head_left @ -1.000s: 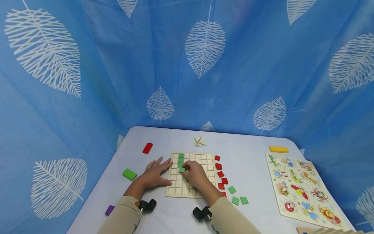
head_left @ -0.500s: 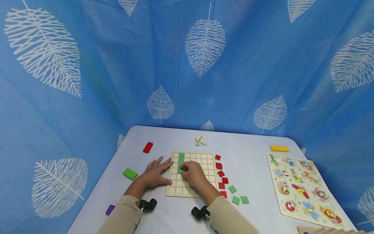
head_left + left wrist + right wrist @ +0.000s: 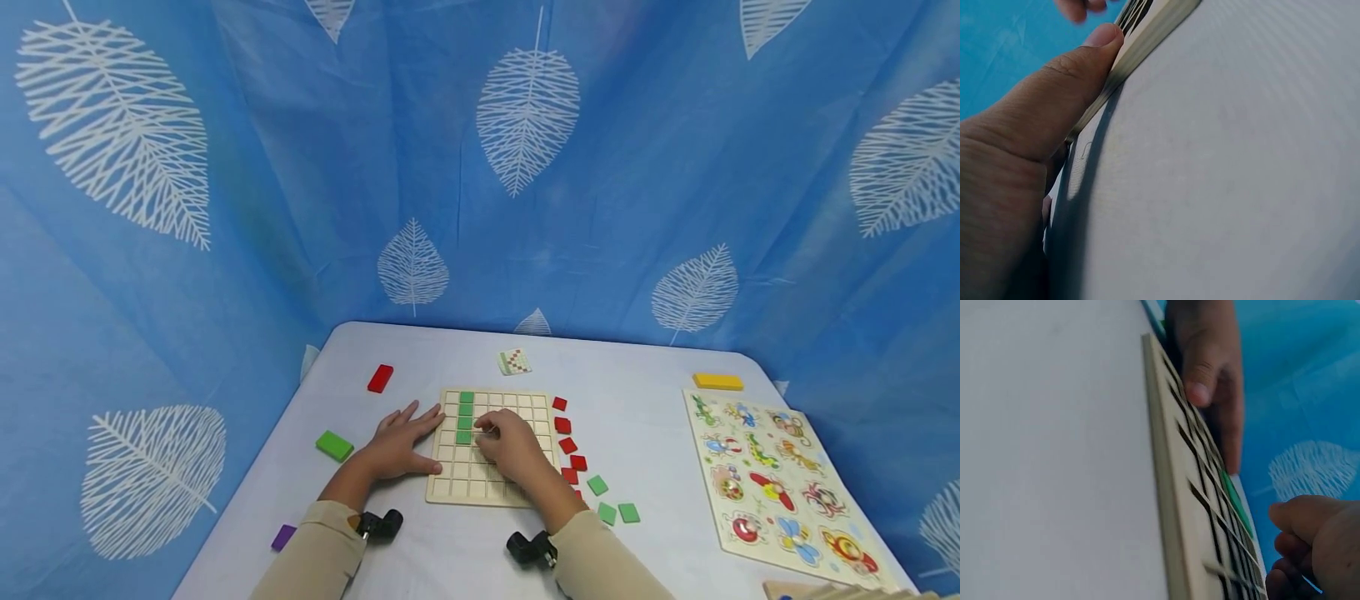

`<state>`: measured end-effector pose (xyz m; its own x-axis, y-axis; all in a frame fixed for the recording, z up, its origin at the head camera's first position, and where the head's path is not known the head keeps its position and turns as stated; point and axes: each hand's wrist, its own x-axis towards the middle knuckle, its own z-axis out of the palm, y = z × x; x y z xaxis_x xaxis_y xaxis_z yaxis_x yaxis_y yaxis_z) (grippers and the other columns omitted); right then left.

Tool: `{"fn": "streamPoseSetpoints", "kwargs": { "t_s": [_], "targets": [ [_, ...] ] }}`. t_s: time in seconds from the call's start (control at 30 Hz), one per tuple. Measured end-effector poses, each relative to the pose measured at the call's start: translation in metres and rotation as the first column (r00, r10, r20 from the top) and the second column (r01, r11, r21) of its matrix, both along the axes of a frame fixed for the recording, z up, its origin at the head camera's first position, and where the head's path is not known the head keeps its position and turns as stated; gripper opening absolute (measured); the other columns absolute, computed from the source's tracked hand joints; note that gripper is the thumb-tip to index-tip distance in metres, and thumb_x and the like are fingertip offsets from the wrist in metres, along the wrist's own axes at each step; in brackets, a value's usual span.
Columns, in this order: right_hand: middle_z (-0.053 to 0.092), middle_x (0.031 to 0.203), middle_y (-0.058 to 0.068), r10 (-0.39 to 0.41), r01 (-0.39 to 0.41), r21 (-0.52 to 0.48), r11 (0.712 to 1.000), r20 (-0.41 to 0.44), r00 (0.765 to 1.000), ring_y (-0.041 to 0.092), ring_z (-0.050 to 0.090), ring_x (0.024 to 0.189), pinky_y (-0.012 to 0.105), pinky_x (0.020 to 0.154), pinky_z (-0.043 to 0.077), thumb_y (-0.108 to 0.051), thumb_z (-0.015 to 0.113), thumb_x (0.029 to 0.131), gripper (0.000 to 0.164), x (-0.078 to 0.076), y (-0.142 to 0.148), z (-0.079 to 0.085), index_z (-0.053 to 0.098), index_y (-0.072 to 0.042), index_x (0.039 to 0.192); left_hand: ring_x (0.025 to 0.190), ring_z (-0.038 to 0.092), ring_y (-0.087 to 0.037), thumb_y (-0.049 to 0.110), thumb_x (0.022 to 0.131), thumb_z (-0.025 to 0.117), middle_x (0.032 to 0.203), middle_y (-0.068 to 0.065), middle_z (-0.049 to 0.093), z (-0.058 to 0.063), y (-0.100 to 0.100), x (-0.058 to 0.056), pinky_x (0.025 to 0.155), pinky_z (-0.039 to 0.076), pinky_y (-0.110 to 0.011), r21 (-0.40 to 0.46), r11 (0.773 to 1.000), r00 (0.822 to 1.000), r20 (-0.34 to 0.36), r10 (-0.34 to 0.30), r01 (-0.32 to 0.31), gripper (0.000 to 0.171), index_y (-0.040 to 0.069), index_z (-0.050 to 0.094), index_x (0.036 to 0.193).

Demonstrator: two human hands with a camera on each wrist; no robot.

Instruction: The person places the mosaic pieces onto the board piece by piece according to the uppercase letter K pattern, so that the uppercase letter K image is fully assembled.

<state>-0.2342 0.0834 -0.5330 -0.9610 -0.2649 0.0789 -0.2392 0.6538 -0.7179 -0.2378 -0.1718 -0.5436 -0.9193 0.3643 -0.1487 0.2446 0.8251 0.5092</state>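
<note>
A wooden grid board (image 3: 480,492) lies mid-table with a column of green square tiles (image 3: 465,423) set in its second column from the left. My left hand (image 3: 397,446) rests at the board's left edge, fingers spread and thumb touching the rim; the left wrist view shows that thumb (image 3: 1079,69) against the wooden side. Above the middle of the grid is my right hand (image 3: 512,446), just right of the lowest green tile. Its fingers are loosely bent and nothing shows between them. In the right wrist view the right thumb (image 3: 1304,515) is apart from the board.
Several red tiles (image 3: 562,425) line the board's right side, and loose green tiles (image 3: 628,512) lie below them. A pattern card (image 3: 513,362) sits behind. Red (image 3: 380,378), green (image 3: 333,446), purple (image 3: 282,537) and yellow blocks (image 3: 717,382) surround. An insect puzzle (image 3: 750,508) lies right.
The right hand has set the green tile into the grid as the fourth of the column, let go and moved slightly right. The left hand has stayed in place.
</note>
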Motion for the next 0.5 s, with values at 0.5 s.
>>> {"fn": "streamPoseSetpoints", "kwargs": {
  "t_s": [0.5],
  "targets": [
    [0.065, 0.12, 0.006, -0.267, 0.222, 0.197, 0.955, 0.242, 0.933, 0.025, 0.057, 0.106, 0.047, 0.094, 0.057, -0.028, 0.088, 0.085, 0.043, 0.027, 0.156, 0.014, 0.069, -0.015, 0.121, 0.164, 0.003, -0.03, 0.06, 0.077, 0.085, 0.174, 0.01, 0.026, -0.007, 0.004, -0.001, 0.129, 0.008, -0.063, -0.023, 0.999, 0.999, 0.009, 0.046, -0.045, 0.101, 0.037, 0.037, 0.163]
  ]
}}
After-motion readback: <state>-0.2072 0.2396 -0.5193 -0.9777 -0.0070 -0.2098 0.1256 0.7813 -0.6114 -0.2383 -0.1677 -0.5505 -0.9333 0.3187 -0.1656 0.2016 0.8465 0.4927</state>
